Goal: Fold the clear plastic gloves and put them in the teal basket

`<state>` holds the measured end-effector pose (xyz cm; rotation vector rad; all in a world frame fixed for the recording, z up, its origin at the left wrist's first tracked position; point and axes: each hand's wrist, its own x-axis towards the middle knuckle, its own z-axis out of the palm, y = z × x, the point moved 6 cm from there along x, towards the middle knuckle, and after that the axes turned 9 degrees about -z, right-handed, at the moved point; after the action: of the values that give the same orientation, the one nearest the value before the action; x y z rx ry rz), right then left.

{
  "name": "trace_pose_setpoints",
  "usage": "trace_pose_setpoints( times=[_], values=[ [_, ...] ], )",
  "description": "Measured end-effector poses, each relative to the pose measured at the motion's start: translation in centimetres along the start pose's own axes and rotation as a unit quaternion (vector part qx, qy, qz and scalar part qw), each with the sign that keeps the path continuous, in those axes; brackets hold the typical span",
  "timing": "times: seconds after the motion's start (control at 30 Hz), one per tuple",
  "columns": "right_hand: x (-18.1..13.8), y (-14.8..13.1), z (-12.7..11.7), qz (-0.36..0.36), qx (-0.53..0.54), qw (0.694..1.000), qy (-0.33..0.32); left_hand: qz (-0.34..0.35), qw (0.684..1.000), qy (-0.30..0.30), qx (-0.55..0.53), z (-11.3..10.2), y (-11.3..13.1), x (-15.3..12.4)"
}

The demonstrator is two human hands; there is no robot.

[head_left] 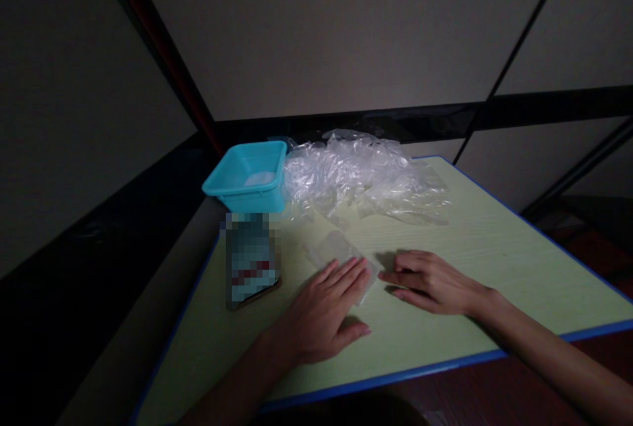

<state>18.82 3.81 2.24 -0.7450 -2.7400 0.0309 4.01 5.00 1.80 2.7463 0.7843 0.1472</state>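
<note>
My left hand (pixel 329 310) lies flat, fingers stretched out, over the near part of a small clear plastic bag (pixel 336 246) on the table. The covered part of the bag is hidden under the fingers. Just to the right, my right hand (pixel 430 281) rests on the tabletop with nothing visible in it. Its index finger reaches to the bag's right edge, the thumb stands apart, and the other fingers are bent. Whether that fingertip touches the bag, I cannot tell.
A crumpled heap of clear plastic bags (pixel 361 172) covers the table's back. Left of it stands a turquoise plastic basket (pixel 237 198) with something white inside. A blurred-out, phone-like object (pixel 251 258) is at the left. The pale green table (pixel 499 248) has blue edges; wall panels rise behind.
</note>
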Motion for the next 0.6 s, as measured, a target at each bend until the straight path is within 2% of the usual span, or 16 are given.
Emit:
trace_pose_setpoints(
  times=[0.23,0.47,0.6],
  values=[
    [-0.1,-0.2,-0.2,-0.005,-0.004,1.0,0.01,-0.007,1.0,0.015,0.006,-0.1,-0.1,-0.1],
    [0.7,-0.4,-1.6,-0.025,-0.115,0.983,0.14,-0.001,1.0,0.004,0.014,0.3,-0.2,0.0],
    [1.7,-0.8,-1.4,-0.066,-0.167,0.977,0.114,-0.003,1.0,-0.003,0.023,0.4,-0.3,0.0]
  ],
)
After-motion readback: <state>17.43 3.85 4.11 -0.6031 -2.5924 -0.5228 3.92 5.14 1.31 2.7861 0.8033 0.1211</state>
